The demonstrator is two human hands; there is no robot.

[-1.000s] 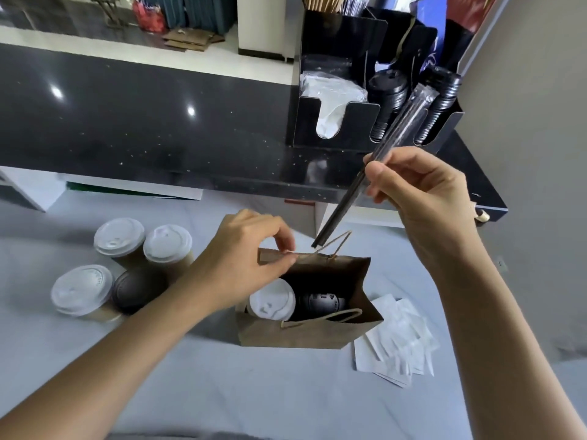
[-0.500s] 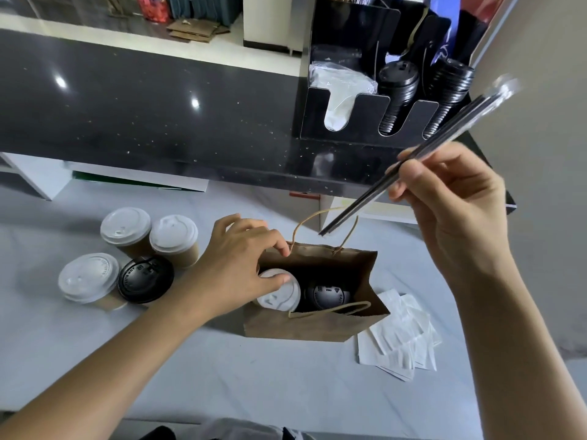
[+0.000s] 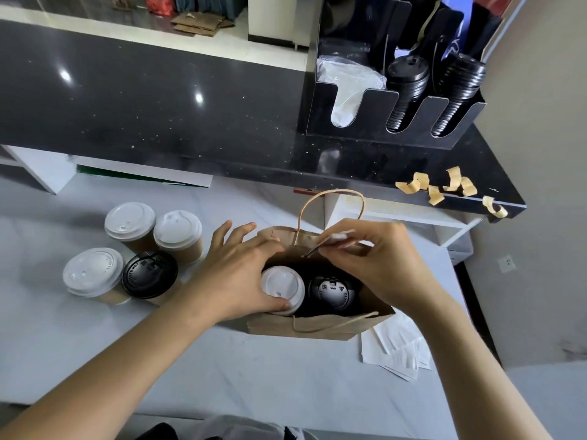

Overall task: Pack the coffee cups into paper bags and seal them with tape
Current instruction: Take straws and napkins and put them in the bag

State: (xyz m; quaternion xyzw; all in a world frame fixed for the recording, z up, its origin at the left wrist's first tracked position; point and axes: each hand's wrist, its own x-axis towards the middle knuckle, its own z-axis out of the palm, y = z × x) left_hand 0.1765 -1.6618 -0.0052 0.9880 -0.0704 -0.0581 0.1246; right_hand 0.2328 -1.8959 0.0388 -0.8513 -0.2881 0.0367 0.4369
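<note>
A: So, fingers status?
B: R hand (image 3: 378, 265) fingers pinch a wrapped straw (image 3: 324, 244), angled down into the mouth of the paper bag (image 3: 314, 325) at its far wall. L hand (image 3: 241, 274) is spread at the bag's left side, thumb on the white lid of the cup (image 3: 281, 289) inside, other fingers relaxed over the bag edge; not curled round anything.
A: What's in the bag?
B: 2 cups, side by side: white lid on the left, black-lid cup (image 3: 333, 292) on the right. Bag stands upright on the grey tabletop (image 3: 158, 360), open, both twine handles loose.
A: Other cups?
B: 4 more left of the bag, clustered, touching: 3 white lids (image 3: 130, 220) (image 3: 178, 228) (image 3: 92, 271), 1 black lid (image 3: 149, 274). Not packed yet.
A: Tape?
B: Brown tape strips (image 3: 444, 188) curl off the front edge of the black counter (image 3: 158, 106), up right. White paper slips (image 3: 397, 347) lie just right of the bag, partly under it. Black organizer (image 3: 374, 119) on the counter holds stacked black lids and a plastic-wrapped pack.
</note>
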